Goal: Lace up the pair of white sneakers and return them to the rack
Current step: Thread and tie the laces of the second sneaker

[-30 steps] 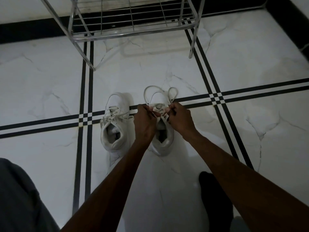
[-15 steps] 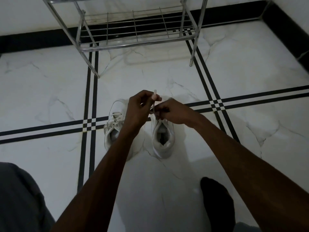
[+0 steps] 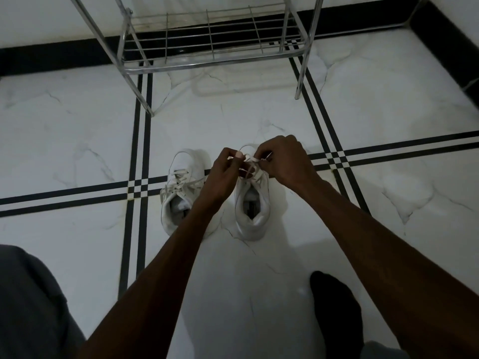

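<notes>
Two white sneakers stand side by side on the floor, toes pointing away from me. The left sneaker (image 3: pixel 181 193) has its laces crossed and is partly covered by my left forearm. Over the front of the right sneaker (image 3: pixel 252 208), my left hand (image 3: pixel 224 174) and my right hand (image 3: pixel 282 159) meet, each pinching a strand of its white lace (image 3: pixel 252 161). My hands hide the toe of that shoe. The metal shoe rack (image 3: pixel 212 64) stands beyond the sneakers, and its lowest shelf holds nothing.
The floor is white marble tile with black double stripes (image 3: pixel 141 141) crossing near the shoes. A black skirting band (image 3: pixel 51 58) runs along the wall behind the rack. My dark-socked foot (image 3: pixel 334 301) rests at the lower right, my grey-clad knee (image 3: pixel 28 307) at the lower left.
The big lace loops seen a second ago are gone. My hands have drawn the lace close together over the right sneaker, the right hand now higher than the left. The view has tilted slightly downward.
</notes>
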Available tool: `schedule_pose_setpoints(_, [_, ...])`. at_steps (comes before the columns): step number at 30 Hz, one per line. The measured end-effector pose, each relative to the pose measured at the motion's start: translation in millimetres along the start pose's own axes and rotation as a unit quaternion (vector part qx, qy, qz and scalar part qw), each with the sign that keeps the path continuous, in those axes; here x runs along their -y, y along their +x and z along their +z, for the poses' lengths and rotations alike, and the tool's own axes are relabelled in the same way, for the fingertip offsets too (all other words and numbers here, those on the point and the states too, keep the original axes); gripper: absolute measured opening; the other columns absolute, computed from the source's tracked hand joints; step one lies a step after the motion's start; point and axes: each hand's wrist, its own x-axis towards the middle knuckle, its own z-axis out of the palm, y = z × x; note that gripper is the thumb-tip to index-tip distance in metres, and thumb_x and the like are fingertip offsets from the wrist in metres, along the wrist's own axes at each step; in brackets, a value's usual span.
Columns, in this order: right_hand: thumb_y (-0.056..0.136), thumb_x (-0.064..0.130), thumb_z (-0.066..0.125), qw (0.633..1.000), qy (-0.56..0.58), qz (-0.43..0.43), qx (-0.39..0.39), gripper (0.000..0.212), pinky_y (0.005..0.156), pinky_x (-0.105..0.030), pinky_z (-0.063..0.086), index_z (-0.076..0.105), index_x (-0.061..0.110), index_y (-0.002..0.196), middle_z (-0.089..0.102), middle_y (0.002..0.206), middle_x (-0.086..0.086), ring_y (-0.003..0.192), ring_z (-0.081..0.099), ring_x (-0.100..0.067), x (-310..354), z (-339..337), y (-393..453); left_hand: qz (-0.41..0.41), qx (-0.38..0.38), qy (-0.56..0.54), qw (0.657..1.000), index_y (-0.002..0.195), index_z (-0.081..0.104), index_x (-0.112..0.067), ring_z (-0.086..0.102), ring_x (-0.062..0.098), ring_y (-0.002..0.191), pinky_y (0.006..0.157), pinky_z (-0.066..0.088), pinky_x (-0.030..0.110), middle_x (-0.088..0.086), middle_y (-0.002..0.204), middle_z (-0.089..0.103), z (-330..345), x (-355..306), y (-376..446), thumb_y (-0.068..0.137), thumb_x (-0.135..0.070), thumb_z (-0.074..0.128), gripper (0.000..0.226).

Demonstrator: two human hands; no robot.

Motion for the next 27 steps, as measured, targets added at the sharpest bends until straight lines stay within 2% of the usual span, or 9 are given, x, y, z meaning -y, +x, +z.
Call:
schedule_pose_setpoints(4, [0.076, 0.012, 0.081, 0.993, 0.092, 0.042, -0.057, 0.007, 0.076, -0.031, 0.061, 0.08, 0.013, 0.084, 0.079, 0.083, -0.001, 0.071, 0.071, -0.01, 4, 9, -2, -0.008, -0.008, 0.016, 1.0, 0.119, 0.057, -0.003, 0.074, 0.009, 0.085, 0.073, 0.054, 0.019, 0.006, 0.097, 0.076, -2, 7, -2, 0.105, -0.011, 0.05, 0.018])
schedule_pose_setpoints(6, [0.075, 0.009, 0.082, 0.983, 0.158, 0.077, -0.06, 0.01, 0.079, -0.035, 0.061, 0.081, 0.01, 0.084, 0.079, 0.084, -0.004, 0.076, 0.074, -0.013, 4, 11, -2, 0.002, -0.001, 0.025, 1.0, 0.121, 0.061, -0.006, 0.074, 0.021, 0.101, 0.083, 0.059, 0.031, 0.01, 0.11, 0.074, -2, 8, 0, 0.094, -0.002, 0.054, 0.028])
schedule_pose_setpoints(9, [0.072, 0.01, 0.086, 0.946, 0.292, 0.134, -0.032, 0.018, 0.074, -0.033, 0.063, 0.079, 0.006, 0.088, 0.079, 0.087, -0.008, 0.081, 0.076, -0.019, 4, 8, -4, 0.021, -0.018, 0.064, 0.998, 0.13, 0.062, -0.008, 0.069, 0.031, 0.114, 0.094, 0.059, 0.045, 0.013, 0.126, 0.07, -2, 2, -1, 0.078, -0.009, 0.053, 0.053])
schedule_pose_setpoints(11, [0.075, 0.01, 0.085, 0.91, 0.383, 0.161, -0.001, 0.024, 0.069, -0.028, 0.062, 0.075, -0.002, 0.094, 0.078, 0.092, -0.016, 0.081, 0.077, -0.021, 6, 6, -6, 0.023, -0.022, 0.094, 0.995, 0.133, 0.063, -0.008, 0.071, 0.031, 0.11, 0.093, 0.06, 0.048, 0.012, 0.125, 0.071, -4, 4, 2, 0.084, -0.01, 0.058, 0.049])
schedule_pose_setpoints(15, [0.087, 0.015, 0.075, 0.866, 0.454, 0.207, 0.024, 0.025, 0.065, -0.024, 0.058, 0.071, -0.005, 0.1, 0.076, 0.098, -0.02, 0.07, 0.072, -0.013, 7, 3, -5, 0.019, -0.061, 0.183, 0.981, 0.095, 0.073, -0.013, 0.072, 0.026, 0.094, 0.079, 0.064, 0.046, 0.009, 0.116, 0.06, -10, 3, 9, 0.094, -0.031, 0.07, 0.018])
schedule_pose_setpoints(18, [0.093, 0.027, 0.067, 0.832, 0.489, 0.258, 0.047, 0.021, 0.072, -0.028, 0.055, 0.072, 0.007, 0.097, 0.078, 0.103, -0.011, 0.082, 0.072, -0.013, 2, -2, -3, -0.015, -0.054, 0.038, 0.998, 0.085, 0.064, -0.016, 0.066, 0.012, 0.096, 0.08, 0.06, 0.032, 0.005, 0.111, 0.056, -27, -6, 3, 0.097, -0.036, 0.055, 0.025])
schedule_pose_setpoints(21, [0.096, 0.026, 0.062, 0.783, 0.543, 0.3, 0.052, 0.015, 0.073, -0.029, 0.054, 0.067, 0.013, 0.099, 0.077, 0.109, -0.01, 0.089, 0.072, -0.016, -4, -6, -1, -0.004, -0.072, -0.044, 0.996, 0.075, 0.059, -0.018, 0.062, 0.018, 0.073, 0.082, 0.052, 0.042, -0.002, 0.072, 0.064, -54, -15, -4, 0.103, -0.027, 0.04, 0.035])
schedule_pose_setpoints(24, [0.098, 0.022, 0.059, 0.77, 0.54, 0.336, 0.042, 0.01, 0.069, -0.028, 0.052, 0.064, 0.013, 0.098, 0.077, 0.106, -0.01, 0.089, 0.072, -0.018, -14, -7, -4, 0.001, -0.12, 0.026, 0.992, 0.067, 0.048, -0.019, 0.044, 0.008, 0.05, 0.059, 0.042, 0.031, -0.009, 0.055, 0.046, -74, -12, -7, 0.107, -0.026, 0.041, 0.041])
schedule_pose_setpoints(27, [0.098, 0.017, 0.058, 0.772, 0.457, 0.442, 0.01, 0.014, 0.053, -0.019, 0.042, 0.062, 0.012, 0.086, 0.073, 0.086, -0.009, 0.071, 0.067, -0.015, -40, -1, -11, 0.025, -0.182, 0.232, 0.955, 0.079, 0.061, -0.007, 0.061, 0.026, 0.064, 0.067, 0.052, 0.042, 0.009, 0.068, 0.063, -90, 2, -6, 0.104, -0.041, 0.049, 0.044])
